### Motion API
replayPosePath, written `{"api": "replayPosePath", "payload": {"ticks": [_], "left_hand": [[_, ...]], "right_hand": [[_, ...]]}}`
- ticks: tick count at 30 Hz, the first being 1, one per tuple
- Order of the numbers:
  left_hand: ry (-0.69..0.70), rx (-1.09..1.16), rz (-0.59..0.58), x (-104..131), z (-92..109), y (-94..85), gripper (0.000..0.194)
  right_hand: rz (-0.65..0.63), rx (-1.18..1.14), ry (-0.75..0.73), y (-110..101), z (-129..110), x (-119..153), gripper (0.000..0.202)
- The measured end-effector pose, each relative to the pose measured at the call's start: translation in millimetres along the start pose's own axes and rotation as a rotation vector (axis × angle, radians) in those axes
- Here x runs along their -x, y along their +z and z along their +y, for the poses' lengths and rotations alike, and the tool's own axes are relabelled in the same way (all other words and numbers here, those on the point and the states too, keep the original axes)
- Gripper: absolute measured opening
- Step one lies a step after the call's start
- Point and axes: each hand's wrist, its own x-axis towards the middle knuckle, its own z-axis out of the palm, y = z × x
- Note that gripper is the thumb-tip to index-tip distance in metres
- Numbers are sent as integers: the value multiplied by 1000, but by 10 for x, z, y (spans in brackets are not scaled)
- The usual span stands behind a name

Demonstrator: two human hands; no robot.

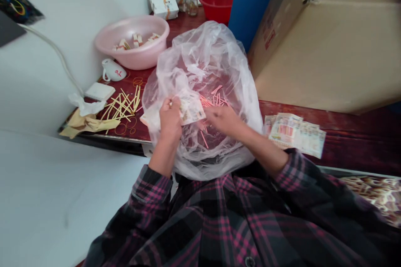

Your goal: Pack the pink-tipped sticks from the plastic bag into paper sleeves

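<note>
Over a clear plastic bag (pixel 219 37), my left hand (pixel 171 114) is closed on a printed packet (pixel 192 110), which extends to the right from its fingers. At the packet's right end is my right hand (pixel 221 119), with its fingers bent together; what they hold, if anything, is too blurred to tell. Thin pink sticks (pixel 216 99) lie inside the open bag, some just behind my right hand. More printed packets (pixel 294 133) lie flat and overlapping on the dark red table to the right.
A pink basin (pixel 134 60) with small bundles stands at the back left. Near it are a white mug (pixel 113 71), yellow sticks (pixel 123 106) and rubber bands. A large cardboard box (pixel 328 50) fills the right; a red basin (pixel 217 6) stands behind the bag.
</note>
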Motion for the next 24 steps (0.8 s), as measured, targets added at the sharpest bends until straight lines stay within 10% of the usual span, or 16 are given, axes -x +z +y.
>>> {"api": "replayPosePath", "payload": {"ticks": [4,11,17,24], "left_hand": [[34,51,54,-163,55,-234,38],[94,9,-184,130,270,-165,30],[86,-124,-347,285,403,-141,19],[462,-294,162,-484,653,-1014,22]], "right_hand": [[-157,37,-192,362,-91,122,19],[205,-277,-45,-314,-62,-119,42],[143,-502,29,-97,-247,-277,18],[454,-545,67,-283,5,-218,24]]}}
